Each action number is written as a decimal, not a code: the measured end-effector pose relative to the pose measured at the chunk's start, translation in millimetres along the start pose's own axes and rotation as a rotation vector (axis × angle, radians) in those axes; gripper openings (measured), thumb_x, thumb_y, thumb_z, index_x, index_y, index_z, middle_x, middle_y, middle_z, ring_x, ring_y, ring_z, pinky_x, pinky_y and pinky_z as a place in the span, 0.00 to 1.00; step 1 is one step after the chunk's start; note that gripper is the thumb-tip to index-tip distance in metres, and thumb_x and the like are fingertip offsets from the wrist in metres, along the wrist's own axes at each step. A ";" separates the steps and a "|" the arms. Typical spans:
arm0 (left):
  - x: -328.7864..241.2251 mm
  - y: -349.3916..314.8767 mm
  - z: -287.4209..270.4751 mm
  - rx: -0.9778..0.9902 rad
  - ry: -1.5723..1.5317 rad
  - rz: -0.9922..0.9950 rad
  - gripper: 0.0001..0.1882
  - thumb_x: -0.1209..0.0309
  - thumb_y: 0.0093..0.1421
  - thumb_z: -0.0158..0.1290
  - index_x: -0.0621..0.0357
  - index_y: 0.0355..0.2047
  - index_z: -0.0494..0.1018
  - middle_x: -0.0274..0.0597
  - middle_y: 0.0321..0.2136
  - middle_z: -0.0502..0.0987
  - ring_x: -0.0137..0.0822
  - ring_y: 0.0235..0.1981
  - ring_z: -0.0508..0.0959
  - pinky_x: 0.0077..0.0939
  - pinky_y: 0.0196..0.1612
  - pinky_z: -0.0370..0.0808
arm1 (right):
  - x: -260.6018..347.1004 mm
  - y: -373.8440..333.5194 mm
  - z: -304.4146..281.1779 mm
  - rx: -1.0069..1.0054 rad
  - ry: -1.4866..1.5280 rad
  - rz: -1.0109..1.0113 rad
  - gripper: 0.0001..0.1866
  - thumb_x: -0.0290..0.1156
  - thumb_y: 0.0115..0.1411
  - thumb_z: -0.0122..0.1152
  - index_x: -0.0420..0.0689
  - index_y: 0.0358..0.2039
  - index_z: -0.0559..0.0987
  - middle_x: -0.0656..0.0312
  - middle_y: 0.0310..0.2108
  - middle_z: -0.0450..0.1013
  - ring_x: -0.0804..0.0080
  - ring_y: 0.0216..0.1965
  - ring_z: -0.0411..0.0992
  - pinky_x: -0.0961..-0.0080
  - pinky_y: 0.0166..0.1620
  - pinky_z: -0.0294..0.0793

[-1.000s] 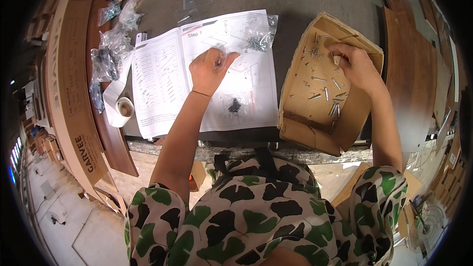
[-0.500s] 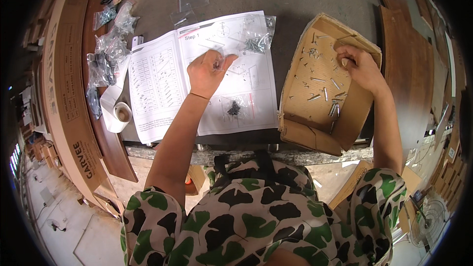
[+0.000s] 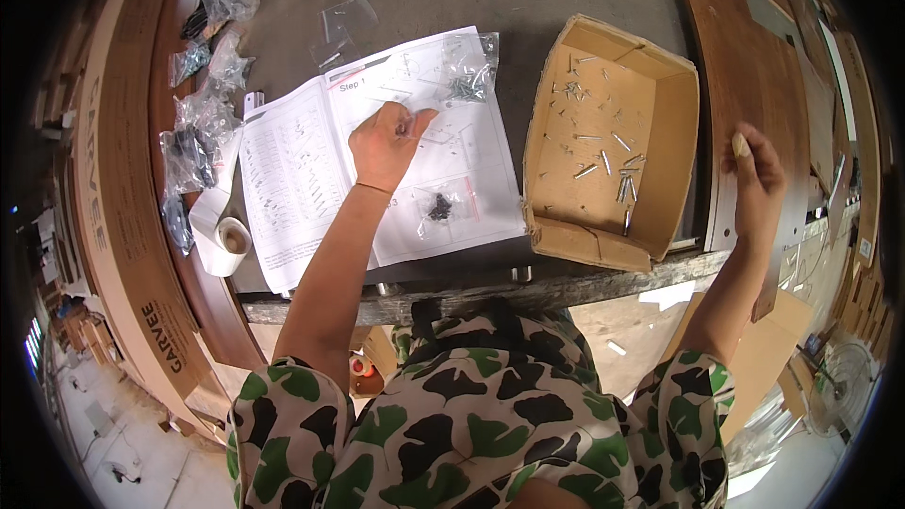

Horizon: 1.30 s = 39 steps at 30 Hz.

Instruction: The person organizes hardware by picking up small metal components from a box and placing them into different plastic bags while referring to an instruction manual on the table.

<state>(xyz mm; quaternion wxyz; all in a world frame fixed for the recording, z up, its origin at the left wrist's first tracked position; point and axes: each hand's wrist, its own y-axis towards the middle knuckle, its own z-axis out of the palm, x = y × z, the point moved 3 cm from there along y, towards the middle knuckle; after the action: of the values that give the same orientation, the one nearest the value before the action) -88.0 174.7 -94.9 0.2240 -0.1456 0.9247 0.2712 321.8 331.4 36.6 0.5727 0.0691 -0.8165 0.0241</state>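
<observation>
While left hand (image 3: pixel 384 143) pins white instruction sheet (image 3: pixel 377 160), brown cardboard box (image 3: pixel 608 146) beside, clear bags (image 3: pixel 203 123) left.

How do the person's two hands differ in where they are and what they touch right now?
The left hand rests on the open instruction booklet, fingers curled around some small hardware; the right hand is out beside the cardboard box, over a dark wooden panel. The left lies flat on paper; the right is raised, pinching a small pale piece. Both are bare.
</observation>
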 end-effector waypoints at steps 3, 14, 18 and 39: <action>0.3 0.3 -0.7 -0.026 -0.032 0.023 0.20 0.59 0.45 0.68 0.53 0.18 0.66 0.33 0.12 0.71 0.35 0.13 0.72 0.25 0.16 0.68 | -21.2 -42.3 -14.4 -0.115 0.100 0.098 0.10 0.27 0.62 0.57 0.37 0.42 0.78 0.63 0.33 0.75 0.81 0.30 0.70 0.85 0.32 0.67; 3.4 -2.7 -2.8 0.050 -0.157 -0.017 0.19 0.57 0.48 0.65 0.53 0.21 0.68 0.33 0.17 0.76 0.35 0.18 0.77 0.27 0.20 0.71 | -43.8 -165.6 4.0 -0.302 0.209 0.318 0.11 0.29 0.60 0.60 0.40 0.42 0.78 0.68 0.30 0.75 0.83 0.29 0.69 0.86 0.29 0.65; 6.5 -2.2 -3.3 0.117 -0.148 -0.045 0.18 0.56 0.49 0.64 0.53 0.22 0.69 0.34 0.18 0.77 0.37 0.20 0.78 0.29 0.22 0.72 | -34.0 -193.9 16.2 -0.351 0.183 0.305 0.11 0.28 0.60 0.60 0.39 0.43 0.78 0.66 0.31 0.75 0.83 0.30 0.69 0.86 0.30 0.66; 2.4 -1.8 -5.7 0.062 -0.082 -0.043 0.20 0.55 0.46 0.66 0.55 0.19 0.70 0.34 0.16 0.77 0.34 0.17 0.77 0.25 0.21 0.72 | 13.6 -96.4 57.0 0.154 -0.381 -0.055 0.11 0.23 0.57 0.57 0.34 0.41 0.77 0.53 0.38 0.76 0.66 0.37 0.74 0.75 0.41 0.73</action>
<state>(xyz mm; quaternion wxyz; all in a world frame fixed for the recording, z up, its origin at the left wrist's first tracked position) -91.2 169.7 -92.6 0.2718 -0.1470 0.9195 0.2431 277.7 228.2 26.0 0.4014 0.1383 -0.9036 0.0576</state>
